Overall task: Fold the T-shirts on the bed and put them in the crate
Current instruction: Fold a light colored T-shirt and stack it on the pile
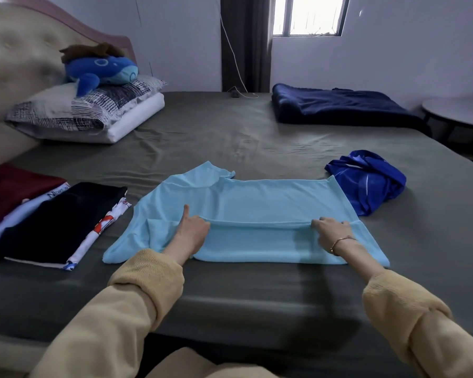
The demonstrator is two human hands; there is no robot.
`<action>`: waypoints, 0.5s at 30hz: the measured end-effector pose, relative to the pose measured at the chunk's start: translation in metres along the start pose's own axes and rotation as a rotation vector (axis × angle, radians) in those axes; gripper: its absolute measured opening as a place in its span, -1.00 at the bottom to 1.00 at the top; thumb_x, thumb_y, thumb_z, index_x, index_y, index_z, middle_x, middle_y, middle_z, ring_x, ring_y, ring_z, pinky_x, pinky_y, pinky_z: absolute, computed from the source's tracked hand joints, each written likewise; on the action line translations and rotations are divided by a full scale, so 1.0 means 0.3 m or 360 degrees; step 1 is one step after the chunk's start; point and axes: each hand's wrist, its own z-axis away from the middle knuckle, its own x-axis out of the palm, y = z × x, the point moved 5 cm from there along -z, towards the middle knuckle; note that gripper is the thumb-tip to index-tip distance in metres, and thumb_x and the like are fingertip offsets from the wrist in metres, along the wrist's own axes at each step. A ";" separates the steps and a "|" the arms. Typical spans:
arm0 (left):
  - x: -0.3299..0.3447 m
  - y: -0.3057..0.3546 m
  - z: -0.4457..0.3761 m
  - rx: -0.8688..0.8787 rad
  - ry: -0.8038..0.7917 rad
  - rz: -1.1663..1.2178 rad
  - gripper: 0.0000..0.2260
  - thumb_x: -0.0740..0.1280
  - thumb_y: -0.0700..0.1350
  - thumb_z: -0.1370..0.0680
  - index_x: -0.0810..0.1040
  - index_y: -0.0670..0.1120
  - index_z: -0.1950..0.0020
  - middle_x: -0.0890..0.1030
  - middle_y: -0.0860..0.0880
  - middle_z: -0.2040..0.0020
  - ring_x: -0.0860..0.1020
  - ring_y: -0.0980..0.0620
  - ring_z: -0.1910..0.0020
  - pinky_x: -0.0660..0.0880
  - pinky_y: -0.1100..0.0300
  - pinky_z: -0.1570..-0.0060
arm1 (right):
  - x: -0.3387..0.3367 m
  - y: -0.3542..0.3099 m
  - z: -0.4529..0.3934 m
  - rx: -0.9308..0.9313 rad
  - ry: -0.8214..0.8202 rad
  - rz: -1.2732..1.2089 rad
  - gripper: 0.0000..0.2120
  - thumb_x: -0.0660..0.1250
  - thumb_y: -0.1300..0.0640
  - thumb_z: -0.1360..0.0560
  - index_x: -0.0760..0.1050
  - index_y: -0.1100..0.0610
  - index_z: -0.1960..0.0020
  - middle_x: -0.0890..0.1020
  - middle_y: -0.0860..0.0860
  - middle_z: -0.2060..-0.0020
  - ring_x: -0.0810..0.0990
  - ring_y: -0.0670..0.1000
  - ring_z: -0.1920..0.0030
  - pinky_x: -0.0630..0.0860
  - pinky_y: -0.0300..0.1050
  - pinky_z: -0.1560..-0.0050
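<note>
Centrally: light blue T-shirt (257,197) on bed (230,137) | left hand (190,230), right hand (329,229) gripping folded edge | folded stack (52,214): partial print "New…"

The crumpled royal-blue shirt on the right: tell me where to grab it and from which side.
Judging by its pose, pinch the crumpled royal-blue shirt at its raised bunched top with the right hand, coming from above on the near side. It lies in a heap with no flat edge showing, beside the light-blue shirt.
</note>
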 end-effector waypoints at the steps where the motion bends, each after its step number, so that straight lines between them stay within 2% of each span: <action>1: -0.001 -0.002 -0.015 -0.0018 0.0016 0.0011 -0.71 0.12 -0.26 -0.55 0.47 -0.06 -0.21 0.58 0.00 -0.12 0.50 0.00 -0.18 -0.07 -0.18 -0.43 | -0.001 -0.016 -0.013 -0.0022 0.0036 -0.0040 -0.55 0.09 0.34 -0.47 0.38 0.03 -0.30 0.45 0.03 -0.21 0.43 0.03 -0.26 0.27 0.00 -0.22; 5: -0.008 -0.010 -0.068 -0.0022 0.0090 0.0023 -0.70 0.07 -0.27 -0.55 0.55 -0.05 -0.08 0.62 0.00 -0.02 0.51 -0.01 -0.11 -0.14 -0.20 -0.43 | 0.016 -0.062 -0.071 -0.0076 0.0172 -0.0077 -0.61 0.13 0.30 -0.47 0.39 0.00 -0.23 0.45 -0.02 -0.18 0.43 -0.02 -0.22 0.25 -0.03 -0.24; 10: -0.005 -0.013 -0.093 -0.0074 0.0208 0.0176 -0.76 0.11 -0.18 -0.50 0.57 -0.10 0.11 0.58 -0.04 0.24 0.54 -0.04 0.07 -0.35 -0.22 -0.39 | 0.061 -0.081 -0.099 -0.0021 0.0338 -0.0117 -0.71 0.05 0.27 -0.53 0.34 0.04 -0.19 0.46 -0.04 -0.14 0.40 -0.01 -0.21 0.23 -0.02 -0.27; 11: 0.000 0.001 -0.102 -0.0056 0.0273 0.0207 -0.82 0.18 -0.13 -0.47 0.56 -0.13 0.15 0.57 -0.06 0.28 0.54 -0.06 0.13 -0.30 -0.22 -0.42 | 0.073 -0.081 -0.105 -0.0009 0.0351 -0.0133 -0.72 0.04 0.27 -0.54 0.34 0.05 -0.19 0.45 -0.04 -0.13 0.40 -0.01 -0.21 0.22 -0.02 -0.28; 13: 0.012 0.046 -0.115 0.0022 0.0494 0.0152 -0.86 0.40 -0.09 -0.29 0.55 -0.14 0.27 0.53 -0.06 0.39 0.54 -0.06 0.32 -0.02 -0.19 -0.40 | 0.084 -0.067 -0.111 0.0036 0.0401 -0.0232 -0.70 -0.01 0.26 -0.54 0.35 0.08 -0.19 0.46 -0.02 -0.12 0.41 0.01 -0.19 0.25 -0.02 -0.24; 15: 0.024 0.106 -0.125 0.0183 0.0762 0.0090 -0.83 0.44 -0.18 -0.17 0.57 -0.11 0.28 0.51 -0.04 0.39 0.54 -0.04 0.35 0.21 -0.11 -0.26 | 0.096 -0.035 -0.113 0.0083 0.0482 -0.0367 -0.64 -0.08 0.27 -0.51 0.40 0.12 -0.17 0.48 0.04 -0.10 0.43 0.07 -0.18 0.29 0.01 -0.18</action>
